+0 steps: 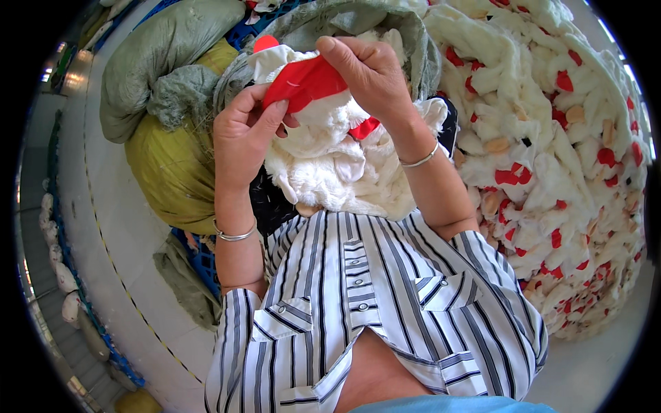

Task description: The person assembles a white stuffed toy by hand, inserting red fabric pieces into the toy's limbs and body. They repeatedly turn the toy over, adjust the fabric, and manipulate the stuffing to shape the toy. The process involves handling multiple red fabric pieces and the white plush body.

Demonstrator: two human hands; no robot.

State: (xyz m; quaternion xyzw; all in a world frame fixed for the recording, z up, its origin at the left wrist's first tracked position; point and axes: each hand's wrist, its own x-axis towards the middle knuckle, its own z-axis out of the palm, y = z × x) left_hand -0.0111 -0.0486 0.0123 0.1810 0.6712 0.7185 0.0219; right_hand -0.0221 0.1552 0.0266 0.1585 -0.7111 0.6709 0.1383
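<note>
Above my lap, a red fabric piece (306,81) joined to white plush cloth is stretched between both hands. My left hand (242,134) is closed, pinching its lower left end between thumb and fingers. At the upper right end, my right hand (375,76) is closed on the same piece, thumb uppermost. White plush toy skins (320,175), limp and unstuffed, lie heaped on my lap beneath it, with another red patch (363,128) among them. A small red round tip (265,44) shows beyond the left hand. The fingertips behind the cloth are partly hidden.
A huge mound of white plush skins with red and tan parts (551,172) rises at the right. At the left are a grey-green sack (172,41) and a yellow-green sack (165,172). An open grey-green sack (289,24) stands beyond my hands. Blue crate edges (200,258) show beside my lap.
</note>
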